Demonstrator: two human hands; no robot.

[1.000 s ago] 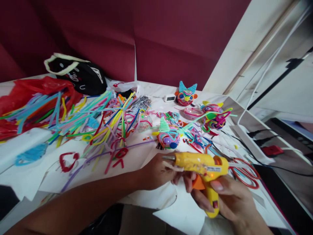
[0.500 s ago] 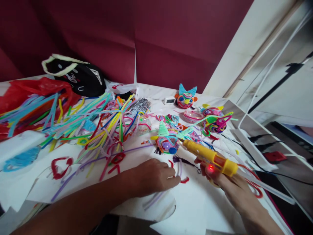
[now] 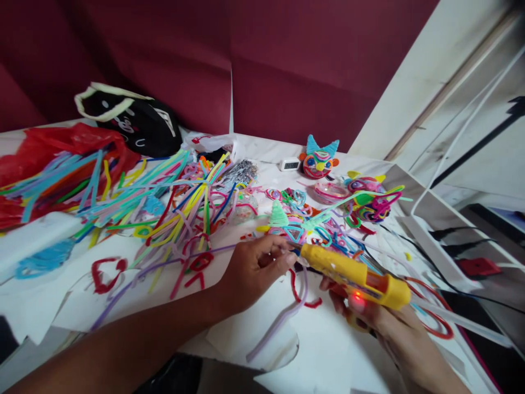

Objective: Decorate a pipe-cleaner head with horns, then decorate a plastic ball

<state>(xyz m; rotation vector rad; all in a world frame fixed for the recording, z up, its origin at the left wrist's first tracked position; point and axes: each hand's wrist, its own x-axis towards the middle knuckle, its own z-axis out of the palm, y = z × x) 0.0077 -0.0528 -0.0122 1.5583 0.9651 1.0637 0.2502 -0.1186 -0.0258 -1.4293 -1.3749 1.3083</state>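
We are working near the middle of the front edge of the cluttered white surface [image 3: 268,169], and the step in hand looks like applying hot glue at close quarters. Our right hand [image 3: 379,320] grips the yellow glue gun [image 3: 353,273], its red light glowing and a glue stick [image 3: 463,314] poking out of the back toward the right edge. The nozzle points left and ends right by the fingertips of our left hand [image 3: 252,271]. That hand is curled with its thumb extended; whether it pinches a small piece or is bare between the fingers, we cannot tell. Just behind it, toward the middle of the surface, sits the green-eared figure [image 3: 279,218], partly hidden by our knuckles, so contact there is unclear too. Nearer the front edge lie a lilac pipe cleaner [image 3: 268,335] and a bent red pipe cleaner [image 3: 294,284], both apart from the gun. By the back edge stands a blue-eared figure [image 3: 318,163] beside a small digital clock [image 3: 290,164], while scissors [image 3: 450,323] with orange-red handles rest near the right edge. As we judge it, the next move calls for a steady left hand, a small, controlled squeeze of the trigger, and fingertips kept clear of the hot metal tip.
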